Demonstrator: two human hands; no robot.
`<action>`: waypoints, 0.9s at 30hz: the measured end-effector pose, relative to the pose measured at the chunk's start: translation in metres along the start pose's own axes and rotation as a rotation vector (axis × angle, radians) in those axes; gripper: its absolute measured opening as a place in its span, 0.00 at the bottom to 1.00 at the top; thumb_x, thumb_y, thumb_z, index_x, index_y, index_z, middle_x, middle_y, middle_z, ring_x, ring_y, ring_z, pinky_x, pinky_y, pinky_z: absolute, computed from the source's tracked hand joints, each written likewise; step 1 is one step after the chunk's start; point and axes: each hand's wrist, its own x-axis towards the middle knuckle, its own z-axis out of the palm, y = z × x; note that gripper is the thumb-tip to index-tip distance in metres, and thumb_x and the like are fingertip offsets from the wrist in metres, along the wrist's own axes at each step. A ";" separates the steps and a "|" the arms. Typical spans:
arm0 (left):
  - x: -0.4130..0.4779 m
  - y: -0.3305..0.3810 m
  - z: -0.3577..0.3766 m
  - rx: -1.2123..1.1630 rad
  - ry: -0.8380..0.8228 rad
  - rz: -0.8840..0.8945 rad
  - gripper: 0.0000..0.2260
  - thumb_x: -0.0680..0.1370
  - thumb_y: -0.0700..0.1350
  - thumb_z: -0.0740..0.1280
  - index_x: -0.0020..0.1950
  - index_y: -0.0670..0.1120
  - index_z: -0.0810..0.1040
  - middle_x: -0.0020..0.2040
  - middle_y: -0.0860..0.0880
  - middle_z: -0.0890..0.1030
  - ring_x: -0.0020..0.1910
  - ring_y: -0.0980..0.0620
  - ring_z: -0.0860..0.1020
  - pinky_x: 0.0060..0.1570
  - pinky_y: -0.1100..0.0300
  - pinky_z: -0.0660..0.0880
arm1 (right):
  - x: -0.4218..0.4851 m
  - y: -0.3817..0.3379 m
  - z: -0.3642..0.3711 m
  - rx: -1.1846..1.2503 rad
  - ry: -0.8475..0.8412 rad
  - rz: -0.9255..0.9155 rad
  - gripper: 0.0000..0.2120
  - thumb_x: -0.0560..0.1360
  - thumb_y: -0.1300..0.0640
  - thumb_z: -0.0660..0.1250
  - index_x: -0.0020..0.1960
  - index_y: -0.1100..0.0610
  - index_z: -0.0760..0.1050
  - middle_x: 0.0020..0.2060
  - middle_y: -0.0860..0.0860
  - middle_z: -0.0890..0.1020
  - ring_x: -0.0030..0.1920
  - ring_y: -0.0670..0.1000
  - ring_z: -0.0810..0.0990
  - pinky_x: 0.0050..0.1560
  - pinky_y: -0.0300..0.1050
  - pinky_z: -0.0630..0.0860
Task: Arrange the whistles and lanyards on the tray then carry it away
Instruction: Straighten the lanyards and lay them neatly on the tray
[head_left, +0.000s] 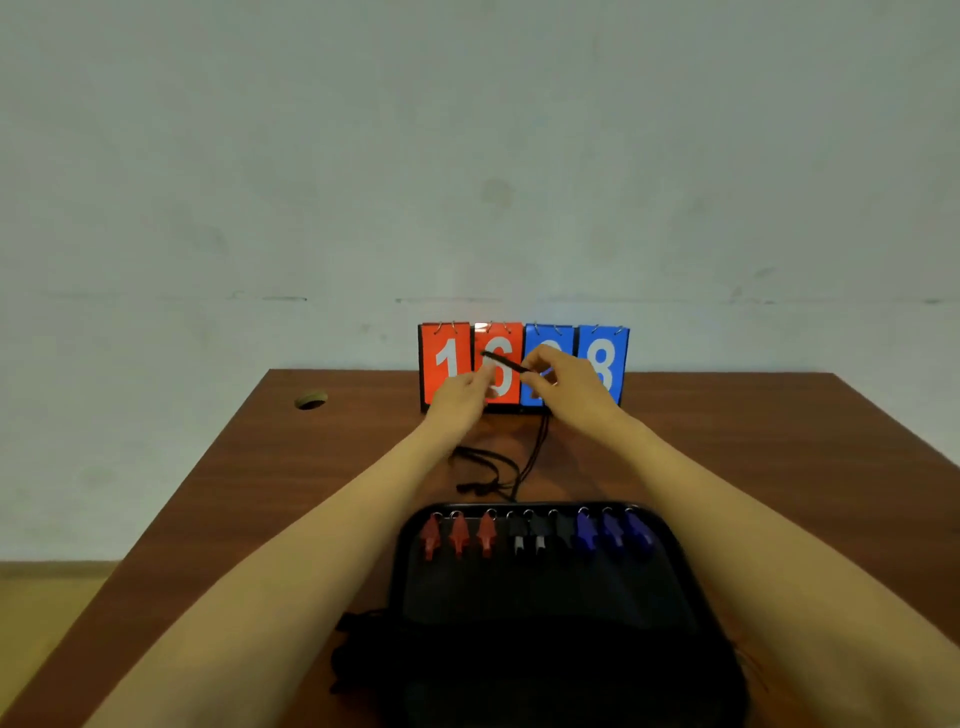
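A black tray (550, 597) lies near the table's front edge. Along its far rim stand three red whistles (458, 535), three black whistles (537, 532) and three blue whistles (613, 530) in a row. Beyond the tray, both hands are raised in front of the scoreboard. My left hand (462, 397) and my right hand (569, 387) pinch a black lanyard (503, 361) stretched between them; its cord hangs down from the right hand to the table. More black lanyards (488, 470) lie loose on the table behind the tray.
A flip scoreboard (608, 364) with red and blue number cards stands at the table's far edge against the wall. A round cable hole (310, 400) is in the brown table at far left. Dark cords (358, 644) lie by the tray's left side.
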 end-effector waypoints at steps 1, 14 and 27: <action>-0.005 0.015 0.001 -0.105 0.006 0.012 0.21 0.81 0.55 0.55 0.54 0.41 0.79 0.47 0.48 0.79 0.47 0.50 0.76 0.42 0.63 0.69 | -0.004 -0.007 -0.005 0.002 -0.007 -0.014 0.05 0.79 0.56 0.63 0.52 0.55 0.74 0.45 0.49 0.77 0.47 0.51 0.78 0.48 0.43 0.75; -0.046 0.072 -0.017 0.326 0.057 0.216 0.13 0.82 0.43 0.54 0.54 0.39 0.76 0.41 0.48 0.74 0.33 0.54 0.70 0.31 0.63 0.66 | -0.034 -0.054 -0.062 -0.199 0.137 -0.173 0.25 0.80 0.59 0.59 0.75 0.49 0.59 0.56 0.50 0.72 0.53 0.50 0.74 0.54 0.47 0.76; -0.057 0.070 -0.034 0.484 0.062 0.272 0.15 0.82 0.48 0.56 0.59 0.41 0.76 0.56 0.43 0.81 0.53 0.46 0.80 0.53 0.55 0.77 | -0.037 -0.054 -0.099 -0.659 0.208 -0.159 0.15 0.82 0.56 0.55 0.60 0.59 0.77 0.50 0.56 0.83 0.50 0.57 0.80 0.48 0.47 0.73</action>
